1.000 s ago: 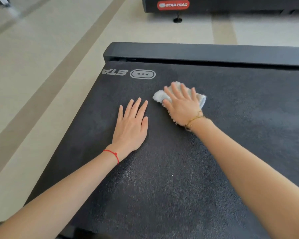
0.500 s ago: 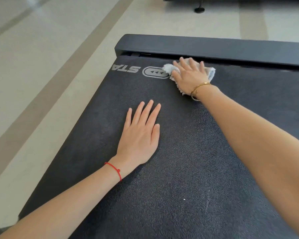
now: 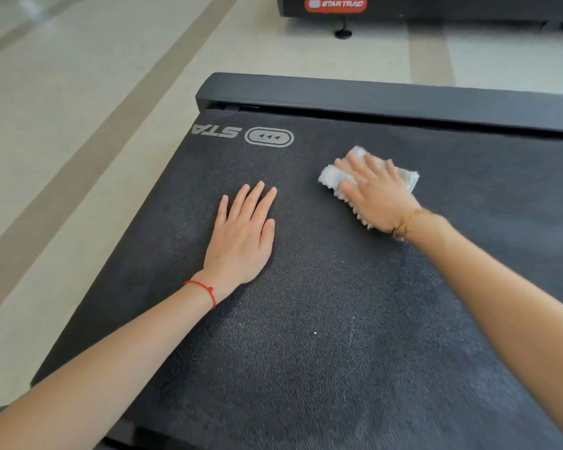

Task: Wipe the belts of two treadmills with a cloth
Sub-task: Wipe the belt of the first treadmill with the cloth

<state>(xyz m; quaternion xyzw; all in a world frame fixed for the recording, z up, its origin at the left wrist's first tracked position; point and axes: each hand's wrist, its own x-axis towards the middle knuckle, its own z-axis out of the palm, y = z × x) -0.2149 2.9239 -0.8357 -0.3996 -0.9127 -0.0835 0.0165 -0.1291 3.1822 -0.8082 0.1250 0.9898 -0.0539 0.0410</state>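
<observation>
the right hand (image 3: 376, 198) lies flat with straight fingers on a fluffy white cloth (image 3: 333, 178), pressing it onto the dark rough treadmill belt (image 3: 322, 319), far and to the right. the left hand (image 3: 242, 237) rests flat on the belt near the middle, fingers straight and close together. a black end bar (image 3: 387, 99) runs along the far edge. across the pale floor (image 3: 78, 125) stands a second black treadmill (image 3: 436, 8) with a red label (image 3: 335, 3).

A gym: a black textured treadmill belt (image 3: 338, 319) printed with a brand logo (image 3: 268, 137) fills the view, and a second treadmill (image 3: 436, 8) with a red Star Trac badge stands beyond on pale striped floor (image 3: 78, 125)
</observation>
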